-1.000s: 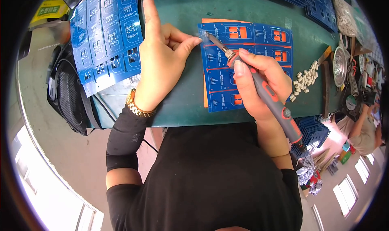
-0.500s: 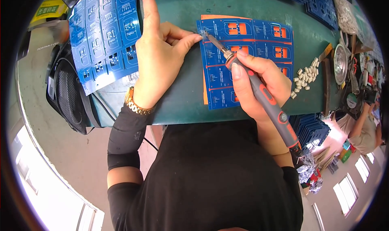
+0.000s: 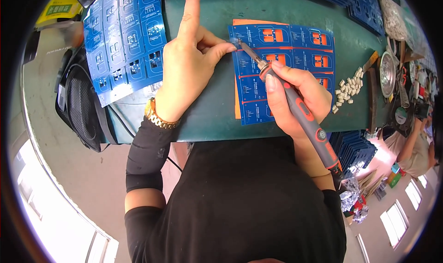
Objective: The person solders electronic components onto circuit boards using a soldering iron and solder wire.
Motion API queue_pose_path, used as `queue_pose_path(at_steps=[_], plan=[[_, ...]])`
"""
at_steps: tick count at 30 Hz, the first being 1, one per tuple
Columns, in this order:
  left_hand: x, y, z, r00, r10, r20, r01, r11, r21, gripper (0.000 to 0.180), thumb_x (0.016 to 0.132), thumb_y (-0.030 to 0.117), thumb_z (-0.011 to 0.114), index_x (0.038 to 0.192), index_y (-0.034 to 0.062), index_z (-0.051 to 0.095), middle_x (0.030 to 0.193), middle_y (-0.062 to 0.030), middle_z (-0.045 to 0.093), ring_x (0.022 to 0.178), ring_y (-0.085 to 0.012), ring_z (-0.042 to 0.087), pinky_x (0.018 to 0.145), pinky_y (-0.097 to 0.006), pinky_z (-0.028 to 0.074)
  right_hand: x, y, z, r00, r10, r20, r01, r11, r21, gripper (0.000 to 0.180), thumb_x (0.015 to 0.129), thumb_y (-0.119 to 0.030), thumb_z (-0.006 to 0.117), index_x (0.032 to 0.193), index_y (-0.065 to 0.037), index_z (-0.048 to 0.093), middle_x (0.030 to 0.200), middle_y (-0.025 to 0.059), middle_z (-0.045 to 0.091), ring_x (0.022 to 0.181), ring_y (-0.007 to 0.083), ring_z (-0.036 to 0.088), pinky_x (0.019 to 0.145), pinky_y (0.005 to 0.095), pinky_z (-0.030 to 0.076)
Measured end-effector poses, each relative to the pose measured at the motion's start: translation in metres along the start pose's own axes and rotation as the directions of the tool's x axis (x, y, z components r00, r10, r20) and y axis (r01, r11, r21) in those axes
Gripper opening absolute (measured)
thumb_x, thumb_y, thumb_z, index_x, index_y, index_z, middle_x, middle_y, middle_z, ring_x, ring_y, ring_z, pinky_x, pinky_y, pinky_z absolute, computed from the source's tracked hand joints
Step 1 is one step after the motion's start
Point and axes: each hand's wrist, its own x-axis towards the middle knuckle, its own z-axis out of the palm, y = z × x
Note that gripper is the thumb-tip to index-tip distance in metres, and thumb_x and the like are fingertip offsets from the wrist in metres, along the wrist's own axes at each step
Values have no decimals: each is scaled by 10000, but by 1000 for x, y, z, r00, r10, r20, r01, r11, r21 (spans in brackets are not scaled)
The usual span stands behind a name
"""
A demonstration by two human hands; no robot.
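Note:
My right hand is closed round a grey and red soldering iron, held like a pen. Its metal tip rests at the upper left corner of a blue circuit board panel, where a faint wisp of smoke shows. An orange sheet lies under the panel and shows through its cutouts. At the panel's left edge, beside the iron's tip, my left hand pinches thumb against fingers, with the index finger stretched out. Whatever sits in that pinch is too small to make out.
Another blue panel stands at the left, beside a black mesh case. Small white connectors lie in a pile right of the boards. A metal dish and a bag of pale parts are farther right. Stacked blue boards sit below the table's right edge.
My left hand has shifted a little to the right, keeping its pinch. The panel's left edge also sits slightly farther right. The iron's tip has moved slightly right and down.

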Motion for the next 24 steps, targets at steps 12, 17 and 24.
queue_pose_path(at_steps=[12,17,24], plan=[[4,-16,-19,987,72,-144,-38,974,225,322,781,6,713,1092,75,673,838,-64,585,653,-166,529,589,-280,447,-24,22,-88,950,-68,-303,14,984,-176,250,830,1,677,1068,63,634,861,144,703,704,127,664,639,231,527],[-7,-16,-22,998,-46,-52,56,979,195,251,846,19,673,1095,50,673,762,-38,534,600,-84,470,523,-218,386,-46,39,-172,775,-128,-619,-96,944,-316,212,874,-28,642,1066,62,635,858,134,691,603,98,614,543,192,472],[-11,-14,-8,983,-129,128,150,974,-170,379,915,74,629,1277,-3,547,744,15,511,591,-21,381,518,-176,319,-73,59,-246,502,-175,-847,-362,847,-389,149,904,-124,634,890,19,670,755,91,679,503,44,494,463,180,378]])
